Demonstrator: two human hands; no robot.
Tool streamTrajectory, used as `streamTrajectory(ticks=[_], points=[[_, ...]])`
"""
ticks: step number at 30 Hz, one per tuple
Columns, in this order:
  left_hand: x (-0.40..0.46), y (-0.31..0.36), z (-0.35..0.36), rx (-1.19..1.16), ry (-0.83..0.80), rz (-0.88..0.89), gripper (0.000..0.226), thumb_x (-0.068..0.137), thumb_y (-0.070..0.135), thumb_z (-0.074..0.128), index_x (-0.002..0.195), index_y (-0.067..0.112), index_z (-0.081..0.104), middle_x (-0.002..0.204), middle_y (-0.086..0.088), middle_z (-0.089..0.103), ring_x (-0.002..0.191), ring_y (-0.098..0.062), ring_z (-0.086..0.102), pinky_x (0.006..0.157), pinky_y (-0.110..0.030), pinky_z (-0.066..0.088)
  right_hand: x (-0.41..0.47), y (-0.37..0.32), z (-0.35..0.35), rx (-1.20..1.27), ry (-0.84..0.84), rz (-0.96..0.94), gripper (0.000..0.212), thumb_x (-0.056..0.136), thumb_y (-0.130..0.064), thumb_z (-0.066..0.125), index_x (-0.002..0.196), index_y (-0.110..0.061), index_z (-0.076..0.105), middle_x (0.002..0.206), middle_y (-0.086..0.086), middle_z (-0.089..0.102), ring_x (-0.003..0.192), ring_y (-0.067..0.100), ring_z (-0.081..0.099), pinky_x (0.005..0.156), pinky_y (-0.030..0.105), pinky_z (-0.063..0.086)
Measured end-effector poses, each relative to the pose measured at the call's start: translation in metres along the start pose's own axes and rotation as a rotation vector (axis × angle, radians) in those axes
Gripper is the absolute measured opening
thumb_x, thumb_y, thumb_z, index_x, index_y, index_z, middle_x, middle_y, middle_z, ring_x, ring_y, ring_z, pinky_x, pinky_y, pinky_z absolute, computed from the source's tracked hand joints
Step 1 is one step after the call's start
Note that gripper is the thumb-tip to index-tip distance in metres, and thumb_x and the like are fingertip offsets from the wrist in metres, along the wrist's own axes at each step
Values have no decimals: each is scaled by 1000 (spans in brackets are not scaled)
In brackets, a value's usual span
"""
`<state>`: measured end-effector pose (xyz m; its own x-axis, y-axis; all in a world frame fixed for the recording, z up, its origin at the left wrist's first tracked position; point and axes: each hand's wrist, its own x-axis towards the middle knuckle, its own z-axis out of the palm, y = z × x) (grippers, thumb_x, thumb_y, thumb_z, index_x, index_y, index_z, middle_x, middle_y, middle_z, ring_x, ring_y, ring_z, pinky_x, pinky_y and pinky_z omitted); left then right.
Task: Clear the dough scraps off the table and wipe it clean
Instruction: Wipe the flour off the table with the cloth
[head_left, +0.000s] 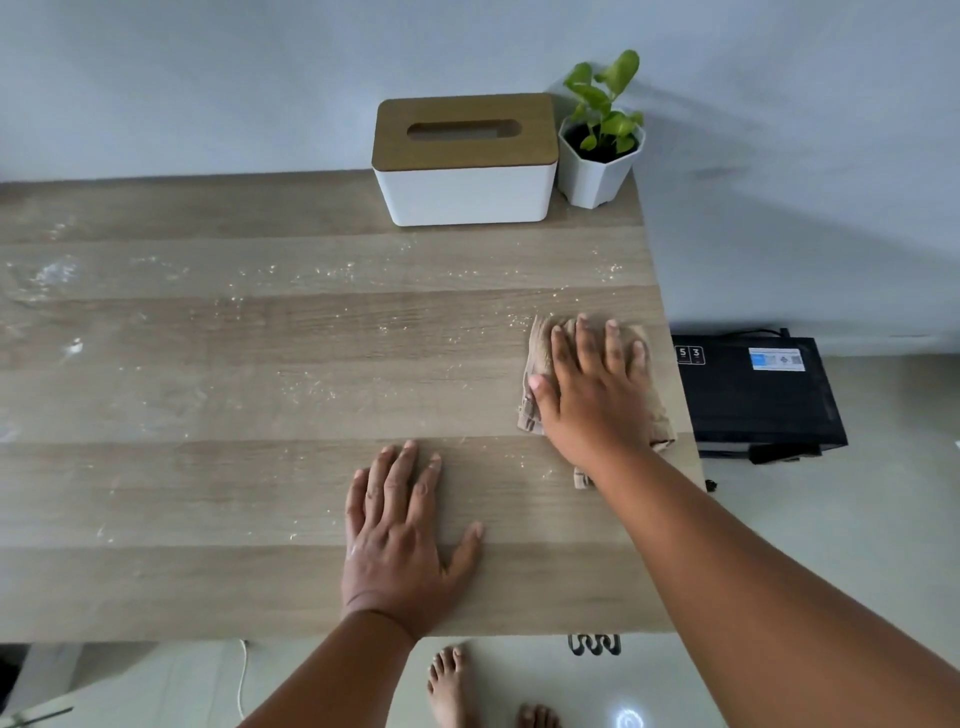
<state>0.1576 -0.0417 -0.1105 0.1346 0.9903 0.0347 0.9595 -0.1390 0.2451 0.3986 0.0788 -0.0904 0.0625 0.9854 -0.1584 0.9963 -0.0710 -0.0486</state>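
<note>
A wooden table (218, 582) fills the view, dusted with white flour and small dough crumbs (332, 273) across its far and left parts, with a thicker smear (52, 273) at the far left. My right hand (587, 395) presses flat, fingers straight, on a folded beige cloth (537, 343) near the table's right edge. My left hand (400, 535) rests flat on the bare wood near the front edge, fingers spread, holding nothing.
A white tissue box with a wooden lid (464, 161) and a small potted plant (600, 145) stand at the back right against the wall. A black box (758, 400) sits on the floor right of the table. Bare feet (449, 686) show below the front edge.
</note>
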Motion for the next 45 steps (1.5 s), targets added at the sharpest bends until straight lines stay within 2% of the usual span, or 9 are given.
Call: streamTrajectory(ticks=[3,6,9,14,21,27,31,37,45], points=[[-1,0,-2,8,-11,1,80,87,66,52,151,18,47,165,-6,34,158,-26,18,126,-54,15,-39,-11,5,6,-5,-141,70,105,-61,10,165,-27,14,174,5,-1,159,38,-10,125,62,4],[0,0,-4,6,-16,-1,78,87,64,51,150,18,49,165,-8,35,158,-27,20,127,-54,15,-97,-8,16,23,22,-281,70,103,-63,32,161,-25,33,172,8,17,160,39,6,123,64,16],[1,3,-5,-5,-28,-3,78,87,63,51,150,18,49,165,-8,35,158,-27,19,127,-54,15,-134,28,24,33,47,-294,76,98,-72,40,161,-29,34,173,4,17,161,32,8,124,60,21],[1,2,-5,-8,-31,-1,78,88,64,51,151,19,47,166,-6,32,159,-25,16,128,-53,11,-113,58,19,-1,43,-181,80,98,-76,33,161,-28,34,173,7,17,161,31,8,125,59,21],[2,2,-4,-2,-32,1,78,88,64,52,153,20,44,167,-6,30,159,-25,13,128,-52,8,-32,2,10,-8,11,92,77,98,-74,11,162,-34,21,174,6,8,158,43,-1,124,66,6],[-1,1,-9,-31,-31,4,72,86,47,48,152,17,48,165,-9,35,157,-28,21,127,-54,13,-72,-49,16,26,45,-231,66,100,-65,33,158,-34,34,171,10,23,156,49,12,121,69,10],[0,5,-13,-59,-19,4,69,86,38,43,150,15,51,163,-10,38,156,-29,25,126,-56,17,-121,-14,30,42,79,-338,64,103,-60,38,159,-28,38,171,6,24,159,39,13,121,65,19],[2,6,-13,-57,-24,-1,67,88,39,44,150,15,51,164,-10,37,157,-27,23,126,-55,16,-119,58,23,-26,54,-183,66,106,-58,25,163,-23,30,173,9,16,160,36,6,123,65,20],[3,5,-11,-53,-17,2,67,87,38,46,150,17,50,164,-9,37,157,-27,22,127,-53,13,-28,3,10,7,25,118,73,100,-68,10,162,-31,24,173,7,14,157,46,4,122,69,8]])
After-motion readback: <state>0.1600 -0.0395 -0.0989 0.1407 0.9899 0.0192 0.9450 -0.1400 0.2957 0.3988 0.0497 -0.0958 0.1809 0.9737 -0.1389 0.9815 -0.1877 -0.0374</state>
